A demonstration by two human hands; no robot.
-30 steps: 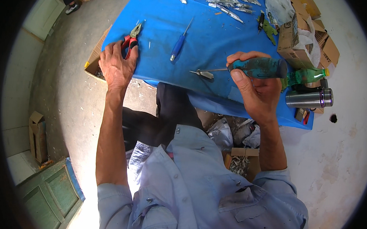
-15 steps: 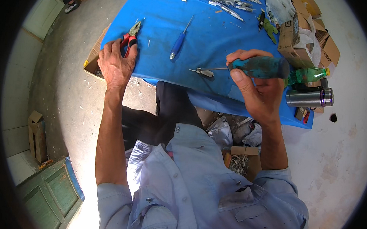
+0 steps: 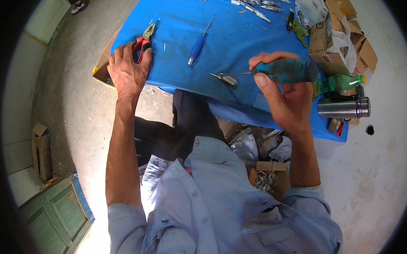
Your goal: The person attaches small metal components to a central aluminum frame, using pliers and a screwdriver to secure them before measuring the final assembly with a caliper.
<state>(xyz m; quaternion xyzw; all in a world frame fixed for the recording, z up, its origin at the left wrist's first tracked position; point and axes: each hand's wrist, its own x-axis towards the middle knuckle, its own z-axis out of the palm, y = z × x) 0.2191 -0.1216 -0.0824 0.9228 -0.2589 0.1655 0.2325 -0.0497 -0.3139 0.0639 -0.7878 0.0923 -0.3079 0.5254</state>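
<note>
My left hand (image 3: pixel 127 73) is at the near left edge of the table, its thumb and fingers around the red-and-black handles of the pliers (image 3: pixel 143 43). The pliers' jaws point away from me. In my right hand (image 3: pixel 287 94) is a screwdriver (image 3: pixel 286 70) with a thick, worn teal handle. Its thin shaft points left, its tip at a small silver metal part (image 3: pixel 227 79) lying on the cloth; whether they touch I cannot tell. Between my hands, farther back, lies a second screwdriver (image 3: pixel 196 50) with a blue handle.
Blue cloth (image 3: pixel 179 50) covers the table. Several metal parts (image 3: pixel 257 5) lie along its far side. At right stand a cardboard box (image 3: pixel 325 46), a green bottle (image 3: pixel 344 81) and a steel flask (image 3: pixel 341 108). A green glove (image 3: pixel 300 34) lies near the box. Below, a carton (image 3: pixel 273 178) holds metal scraps.
My right hand and its screwdriver have shifted slightly left and away from me. The left hand has hardly moved, still at the pliers.
</note>
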